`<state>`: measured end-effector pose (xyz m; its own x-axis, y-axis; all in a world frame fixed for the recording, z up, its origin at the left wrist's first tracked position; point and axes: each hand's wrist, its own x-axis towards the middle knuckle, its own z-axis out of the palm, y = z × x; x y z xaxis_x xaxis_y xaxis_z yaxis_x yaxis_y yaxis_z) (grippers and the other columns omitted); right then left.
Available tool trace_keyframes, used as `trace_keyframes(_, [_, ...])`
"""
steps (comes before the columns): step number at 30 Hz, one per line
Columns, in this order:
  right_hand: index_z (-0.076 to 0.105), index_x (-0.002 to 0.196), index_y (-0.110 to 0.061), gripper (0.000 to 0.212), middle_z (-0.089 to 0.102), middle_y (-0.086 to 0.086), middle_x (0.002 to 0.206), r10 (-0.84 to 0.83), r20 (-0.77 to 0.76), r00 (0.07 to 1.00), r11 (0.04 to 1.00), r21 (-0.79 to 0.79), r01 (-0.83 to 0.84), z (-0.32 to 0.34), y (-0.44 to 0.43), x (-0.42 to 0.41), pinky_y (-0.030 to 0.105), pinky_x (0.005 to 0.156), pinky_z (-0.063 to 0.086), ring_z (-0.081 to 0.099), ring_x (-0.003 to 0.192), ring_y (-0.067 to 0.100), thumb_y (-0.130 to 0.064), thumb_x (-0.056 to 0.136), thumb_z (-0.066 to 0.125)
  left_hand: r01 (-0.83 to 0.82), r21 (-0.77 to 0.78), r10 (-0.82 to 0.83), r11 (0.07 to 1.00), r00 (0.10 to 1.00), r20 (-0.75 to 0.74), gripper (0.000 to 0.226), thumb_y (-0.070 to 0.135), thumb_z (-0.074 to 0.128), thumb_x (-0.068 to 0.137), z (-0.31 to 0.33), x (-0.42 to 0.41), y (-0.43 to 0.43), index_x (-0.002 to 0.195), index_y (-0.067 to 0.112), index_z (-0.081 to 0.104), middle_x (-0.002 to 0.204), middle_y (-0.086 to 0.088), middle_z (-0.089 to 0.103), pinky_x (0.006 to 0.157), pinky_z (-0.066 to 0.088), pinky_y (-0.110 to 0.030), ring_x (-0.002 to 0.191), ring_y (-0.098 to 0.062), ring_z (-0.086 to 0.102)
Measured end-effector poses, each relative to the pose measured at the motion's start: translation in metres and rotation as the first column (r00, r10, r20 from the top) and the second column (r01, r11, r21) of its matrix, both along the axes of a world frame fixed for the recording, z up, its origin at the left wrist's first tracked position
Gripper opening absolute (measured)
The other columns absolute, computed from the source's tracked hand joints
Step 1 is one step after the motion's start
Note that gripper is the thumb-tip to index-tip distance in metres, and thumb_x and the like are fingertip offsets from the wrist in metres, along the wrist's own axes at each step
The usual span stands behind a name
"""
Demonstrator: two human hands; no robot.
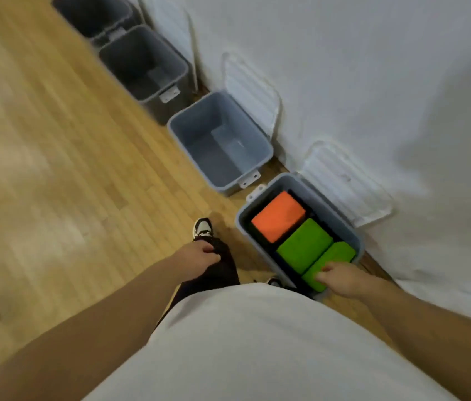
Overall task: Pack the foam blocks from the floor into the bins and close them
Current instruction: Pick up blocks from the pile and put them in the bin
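Wood floor (55, 169) by the white wall (373, 68), bins (176, 131) with lids (344, 183) propped back for loading, and the right hand (341, 277) grips a green block (335, 256), seating it beside its green twin (305, 244) and the orange block (279, 217) in the nearest bin (240, 224), left hand (199, 256) hanging loose, empty.

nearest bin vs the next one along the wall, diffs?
The nearest bin holds an orange foam block and two green foam blocks; the next bin is empty. The right hand grips the nearer green foam block in the nearest bin; nothing touches the next bin. Shared: both are grey-blue and open, each with a white lid leaning on the wall behind.
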<state>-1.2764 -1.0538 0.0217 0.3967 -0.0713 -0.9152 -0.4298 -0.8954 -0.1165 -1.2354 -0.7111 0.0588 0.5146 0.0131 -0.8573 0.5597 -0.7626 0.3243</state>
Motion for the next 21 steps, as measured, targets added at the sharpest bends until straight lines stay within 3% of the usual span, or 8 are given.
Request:
trace_keyframes(2, [0.067, 0.117, -0.015, 0.044, 0.064, 0.009, 0.124, 0.151, 0.004, 0.989, 0.988, 0.019, -0.151, -0.009, 0.036, 0.006, 0.033, 0.092, 0.046, 0.059, 0.117, 0.028, -0.051, 0.094, 0.061, -0.137, 0.041, 0.137, 0.990, 0.990, -0.009, 0.044, 0.040, 0.063, 0.096, 0.000, -0.057, 0.040, 0.136, 0.022, 0.060, 0.133, -0.002, 0.057, 0.103, 0.043, -0.033, 0.123, -0.024, 0.054])
trace_keyframes(4, [0.066, 0.116, -0.017, 0.040, 0.064, 0.003, 0.122, 0.278, 0.039, 0.960, 0.958, 0.065, -0.280, -0.008, 0.083, 0.017, 0.029, 0.088, 0.046, 0.058, 0.121, 0.028, -0.049, 0.093, 0.063, -0.279, 0.093, 0.283, 0.956, 0.958, -0.033, 0.044, 0.043, 0.063, 0.096, -0.001, -0.109, 0.078, 0.135, 0.023, 0.060, 0.132, -0.003, 0.059, 0.101, 0.046, -0.034, 0.116, -0.022, 0.056])
trace_keyframes(8, [0.054, 0.142, -0.019, 0.068, 0.051, 0.002, 0.148, 0.456, 0.039, 0.889, 0.880, 0.129, -0.457, 0.000, 0.189, 0.033, 0.032, 0.104, 0.041, 0.049, 0.134, 0.024, -0.059, 0.089, 0.065, -0.551, 0.111, 0.560, 0.827, 0.825, -0.082, 0.045, 0.041, 0.060, 0.098, -0.004, -0.205, 0.141, 0.137, 0.019, 0.057, 0.130, -0.004, 0.058, 0.093, 0.042, -0.032, 0.107, -0.018, 0.051])
trace_keyframes(11, [0.048, 0.148, -0.022, 0.071, 0.046, 0.003, 0.153, 0.587, 0.012, 0.809, 0.797, 0.167, -0.581, 0.002, 0.281, 0.029, 0.033, 0.104, 0.039, 0.046, 0.136, 0.024, -0.060, 0.089, 0.063, -0.717, 0.122, 0.727, 0.686, 0.673, -0.133, 0.046, 0.046, 0.062, 0.095, -0.012, -0.277, 0.184, 0.133, 0.022, 0.058, 0.130, -0.004, 0.060, 0.099, 0.049, -0.040, 0.111, -0.023, 0.058])
trace_keyframes(15, [0.048, 0.147, -0.020, 0.071, 0.046, 0.002, 0.153, 0.699, -0.005, 0.715, 0.704, 0.180, -0.687, -0.001, 0.394, 0.012, 0.033, 0.108, 0.038, 0.044, 0.138, 0.024, -0.058, 0.090, 0.063, -0.858, 0.124, 0.855, 0.499, 0.464, -0.231, 0.034, 0.050, 0.060, 0.092, -0.024, -0.347, 0.236, 0.114, 0.025, 0.064, 0.112, -0.006, 0.067, 0.091, 0.055, -0.042, 0.103, -0.026, 0.065])
trace_keyframes(17, [0.049, 0.147, -0.020, 0.072, 0.047, 0.003, 0.153, 0.726, -0.005, 0.687, 0.679, 0.163, -0.716, -0.007, 0.441, 0.006, 0.033, 0.108, 0.039, 0.045, 0.137, 0.024, -0.059, 0.088, 0.064, -0.909, 0.101, 0.894, 0.405, 0.371, -0.250, 0.042, 0.056, 0.061, 0.082, -0.029, -0.367, 0.264, 0.108, 0.024, 0.066, 0.105, -0.007, 0.069, 0.082, 0.055, -0.039, 0.092, -0.024, 0.065])
trace_keyframes(19, [0.049, 0.147, -0.018, 0.072, 0.048, 0.004, 0.151, 0.736, -0.003, 0.677, 0.671, 0.143, -0.728, -0.005, 0.484, 0.003, 0.032, 0.105, 0.039, 0.046, 0.135, 0.024, -0.058, 0.088, 0.065, -0.932, 0.087, 0.911, 0.352, 0.319, -0.260, 0.048, 0.057, 0.061, 0.078, -0.035, -0.379, 0.293, 0.108, 0.021, 0.067, 0.105, -0.011, 0.070, 0.075, 0.050, -0.034, 0.086, -0.024, 0.063])
trace_keyframes(21, [0.048, 0.148, -0.018, 0.070, 0.050, 0.005, 0.149, 0.741, -0.007, 0.672, 0.667, 0.128, -0.734, 0.001, 0.522, 0.005, 0.031, 0.102, 0.039, 0.048, 0.133, 0.024, -0.055, 0.090, 0.065, -0.934, 0.081, 0.909, 0.348, 0.316, -0.270, 0.040, 0.054, 0.059, 0.087, -0.041, -0.381, 0.322, 0.111, 0.022, 0.065, 0.113, -0.013, 0.069, 0.075, 0.049, -0.032, 0.094, -0.026, 0.065])
